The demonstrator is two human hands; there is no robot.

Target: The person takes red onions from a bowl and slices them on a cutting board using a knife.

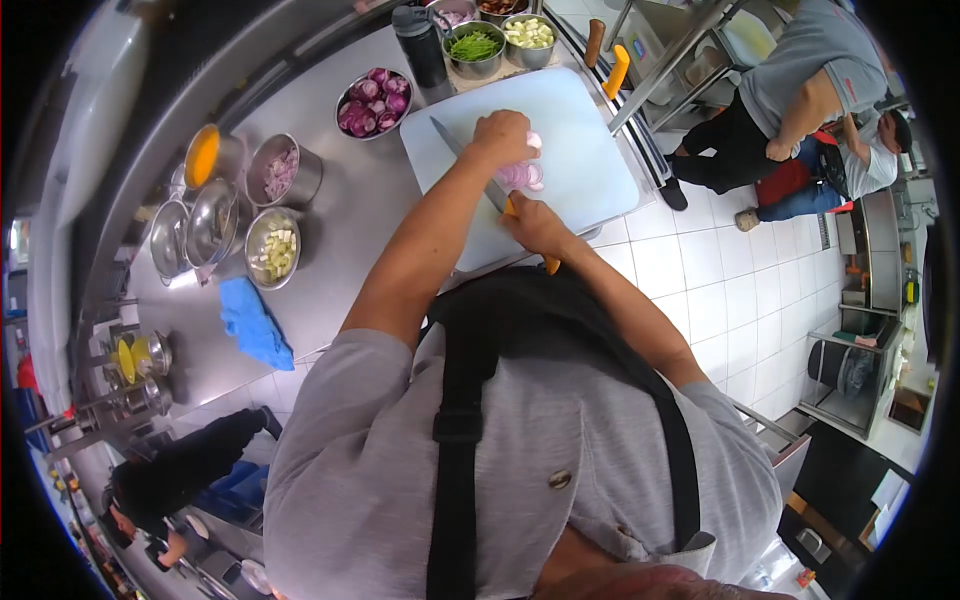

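Note:
My right hand (540,228) is wrapped round the yellow handle of a kitchen knife (447,136). Its blade lies across a white cutting board (590,120), passing under my left forearm, its tip toward the upper left. My left hand (502,137), fingers curled, presses on a peeled onion (534,140); most of the onion is hidden beneath the hand. Thin purple-edged onion slices (522,178) lie on the board between my two hands, close beside the blade.
A bowl of peeled red onions (375,103) stands left of the board. Behind it are a dark bottle (420,45) and a bowl of chopped greens (474,48). Further left sit metal bowls and a blue cloth (254,322). Several people are nearby, including a person in grey (800,90).

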